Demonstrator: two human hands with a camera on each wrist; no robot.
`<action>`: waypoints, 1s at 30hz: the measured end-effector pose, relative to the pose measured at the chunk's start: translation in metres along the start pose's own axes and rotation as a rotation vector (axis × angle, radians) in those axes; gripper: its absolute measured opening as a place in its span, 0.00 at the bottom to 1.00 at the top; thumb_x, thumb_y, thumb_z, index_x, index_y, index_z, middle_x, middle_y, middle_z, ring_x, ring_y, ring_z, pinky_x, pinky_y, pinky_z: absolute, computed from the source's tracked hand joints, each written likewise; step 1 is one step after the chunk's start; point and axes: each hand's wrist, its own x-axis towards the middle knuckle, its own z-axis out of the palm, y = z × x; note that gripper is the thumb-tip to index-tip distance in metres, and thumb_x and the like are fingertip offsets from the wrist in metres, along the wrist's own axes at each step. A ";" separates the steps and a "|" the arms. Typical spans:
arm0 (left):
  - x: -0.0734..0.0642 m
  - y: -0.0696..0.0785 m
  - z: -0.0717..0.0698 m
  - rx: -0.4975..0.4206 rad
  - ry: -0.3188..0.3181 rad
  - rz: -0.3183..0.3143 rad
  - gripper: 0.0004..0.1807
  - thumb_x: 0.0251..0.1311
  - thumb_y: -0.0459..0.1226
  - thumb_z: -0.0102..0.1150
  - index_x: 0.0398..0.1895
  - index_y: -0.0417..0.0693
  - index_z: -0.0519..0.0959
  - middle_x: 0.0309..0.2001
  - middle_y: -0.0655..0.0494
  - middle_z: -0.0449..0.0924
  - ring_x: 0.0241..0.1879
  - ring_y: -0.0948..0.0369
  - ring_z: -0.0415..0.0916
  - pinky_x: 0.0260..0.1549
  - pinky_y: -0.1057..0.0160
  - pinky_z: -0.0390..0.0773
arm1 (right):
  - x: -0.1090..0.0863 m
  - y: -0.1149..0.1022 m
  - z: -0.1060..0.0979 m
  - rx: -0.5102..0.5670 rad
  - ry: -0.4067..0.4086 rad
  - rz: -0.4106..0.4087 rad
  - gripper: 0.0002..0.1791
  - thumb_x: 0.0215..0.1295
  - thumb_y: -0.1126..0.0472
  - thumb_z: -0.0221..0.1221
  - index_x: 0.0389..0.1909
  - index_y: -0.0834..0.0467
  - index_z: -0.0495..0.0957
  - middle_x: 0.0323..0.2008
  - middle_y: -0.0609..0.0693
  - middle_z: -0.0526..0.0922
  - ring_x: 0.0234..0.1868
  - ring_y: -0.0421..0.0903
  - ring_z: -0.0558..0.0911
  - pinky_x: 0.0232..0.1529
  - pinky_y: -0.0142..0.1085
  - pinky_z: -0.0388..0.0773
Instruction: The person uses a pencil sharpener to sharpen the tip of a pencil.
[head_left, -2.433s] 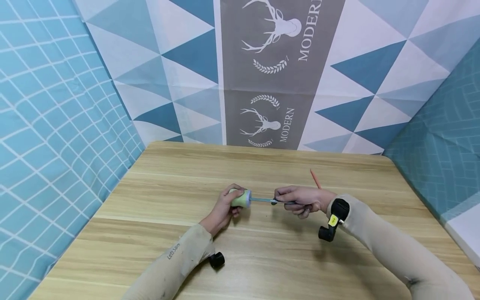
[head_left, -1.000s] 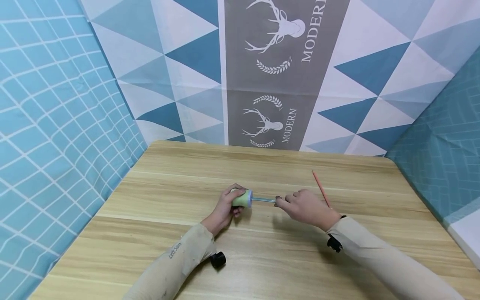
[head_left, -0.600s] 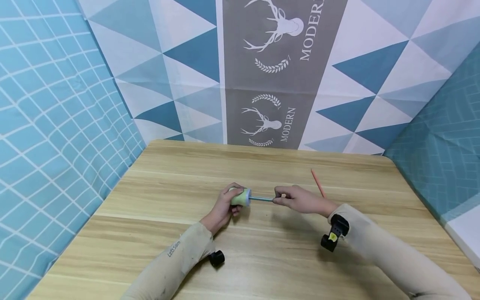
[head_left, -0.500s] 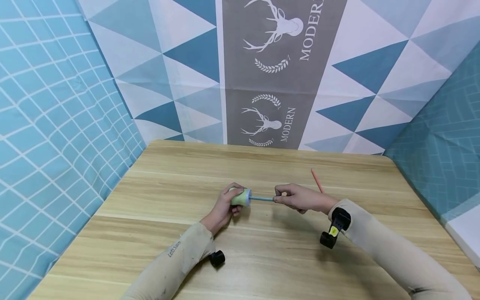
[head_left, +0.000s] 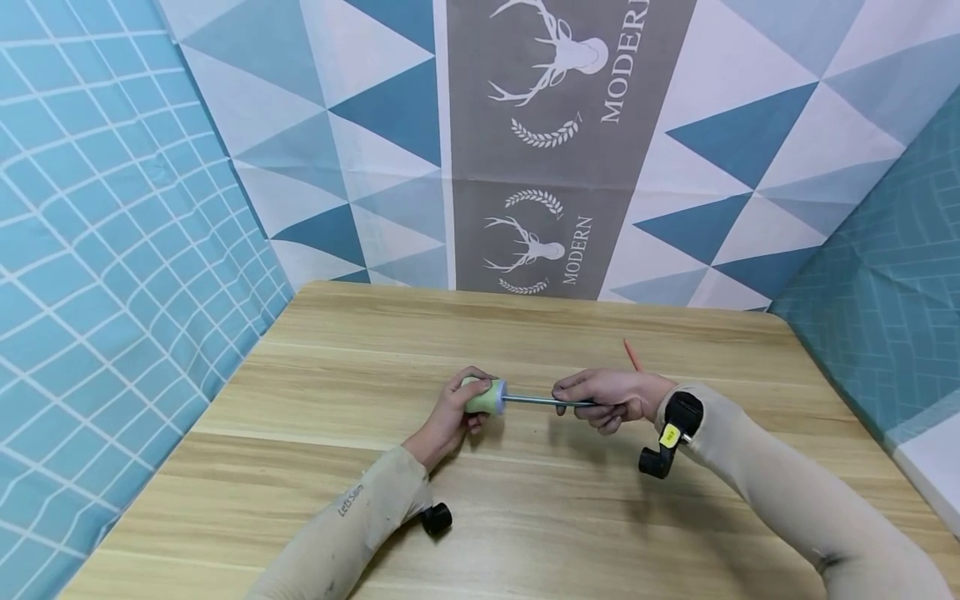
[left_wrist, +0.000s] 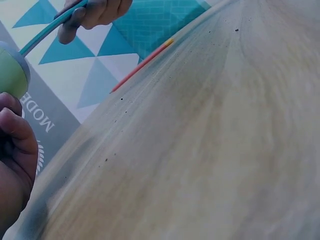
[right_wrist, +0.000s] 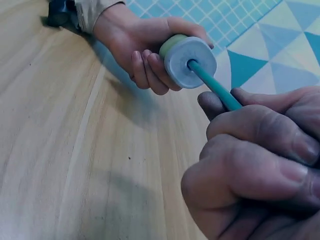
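Observation:
My left hand (head_left: 448,410) grips a small light-green pencil sharpener (head_left: 486,398) with a pale grey-blue end face, held above the table. A teal pencil (head_left: 528,400) runs into the hole in that face, so its tip is hidden. My right hand (head_left: 603,398) pinches the pencil's other part between thumb and fingers. In the right wrist view the sharpener (right_wrist: 192,62) faces the camera, and the pencil (right_wrist: 215,86) slants from its hole to my right hand (right_wrist: 260,160). The left wrist view catches only the edge of the sharpener (left_wrist: 12,72).
An orange-red pencil (head_left: 632,353) lies on the wood-grain table (head_left: 360,517) behind my right wrist, partly covered by it in the head view. Several tiny dark specks dot the tabletop. Patterned cloths (head_left: 390,125) rise behind and at both sides.
The right hand and wrist have turned repeatedly around the pencil, fingers shifting their pinch; now the wrist is rolled palm-upward again. The left hand and sharpener have stayed nearly still.

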 end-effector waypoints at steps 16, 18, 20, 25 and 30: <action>0.001 0.000 0.000 0.016 -0.006 0.015 0.06 0.61 0.38 0.54 0.31 0.60 0.81 0.23 0.53 0.74 0.14 0.64 0.65 0.10 0.69 0.64 | -0.014 -0.006 0.009 -0.519 0.245 -0.122 0.21 0.79 0.48 0.45 0.51 0.63 0.74 0.23 0.51 0.76 0.19 0.44 0.73 0.19 0.36 0.73; 0.000 0.000 0.000 0.018 -0.004 0.016 0.07 0.61 0.38 0.54 0.31 0.60 0.81 0.23 0.53 0.74 0.14 0.64 0.64 0.11 0.69 0.64 | -0.019 -0.005 0.013 -0.664 0.309 -0.221 0.18 0.77 0.49 0.50 0.52 0.59 0.75 0.27 0.50 0.78 0.22 0.44 0.75 0.22 0.37 0.76; 0.000 0.001 0.000 0.016 0.000 0.011 0.06 0.61 0.38 0.54 0.31 0.60 0.81 0.23 0.53 0.74 0.14 0.64 0.65 0.11 0.69 0.64 | -0.022 0.000 0.018 -0.847 0.378 -0.363 0.16 0.73 0.52 0.56 0.53 0.58 0.76 0.28 0.47 0.78 0.23 0.41 0.75 0.24 0.36 0.76; 0.000 0.001 0.000 0.012 0.011 0.003 0.05 0.61 0.39 0.54 0.31 0.59 0.79 0.23 0.52 0.74 0.14 0.64 0.65 0.11 0.69 0.64 | -0.017 0.018 0.025 -1.369 0.549 -0.727 0.17 0.65 0.57 0.66 0.52 0.56 0.77 0.32 0.40 0.79 0.27 0.33 0.75 0.27 0.31 0.76; 0.001 0.001 0.000 0.017 0.011 -0.003 0.06 0.62 0.38 0.54 0.30 0.59 0.79 0.24 0.52 0.74 0.14 0.64 0.65 0.11 0.69 0.65 | -0.007 0.030 0.024 -1.893 0.696 -0.985 0.12 0.81 0.59 0.42 0.43 0.58 0.74 0.23 0.45 0.71 0.16 0.37 0.66 0.15 0.28 0.63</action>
